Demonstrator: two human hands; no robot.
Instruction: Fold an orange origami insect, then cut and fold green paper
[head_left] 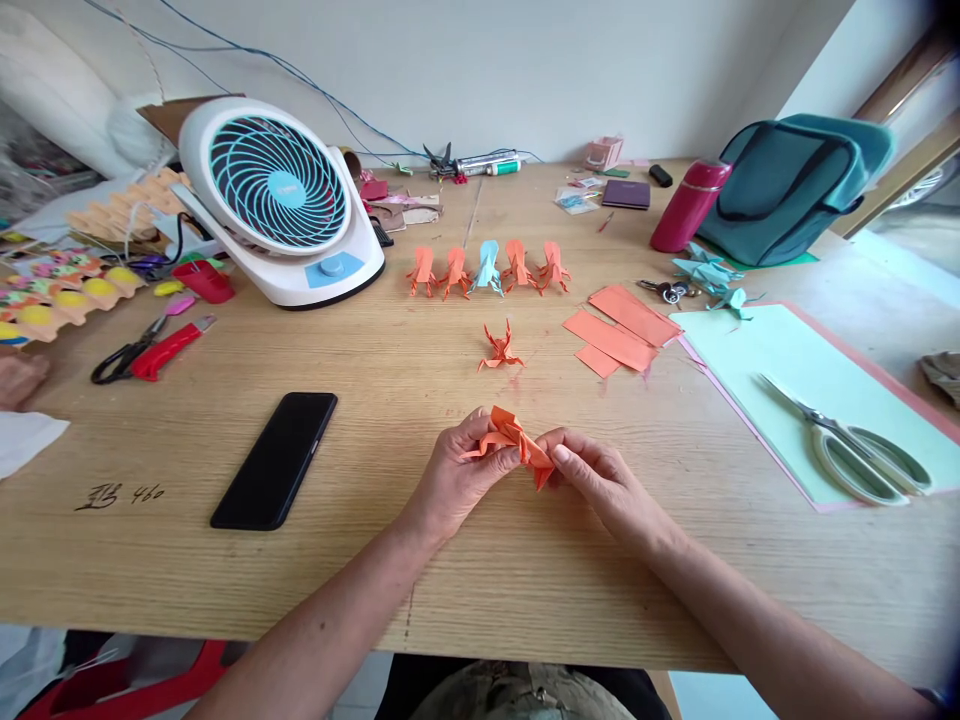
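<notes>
Both hands pinch orange folded-paper figure above table; black smartphone lies left.

Orange on the folded paper! Turquoise blades on the white fan, and pale wood grain streaks the surface.

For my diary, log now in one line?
left hand: holds folded orange paper | right hand: pinches its end | beyond: small spiky orange paper figure
</notes>
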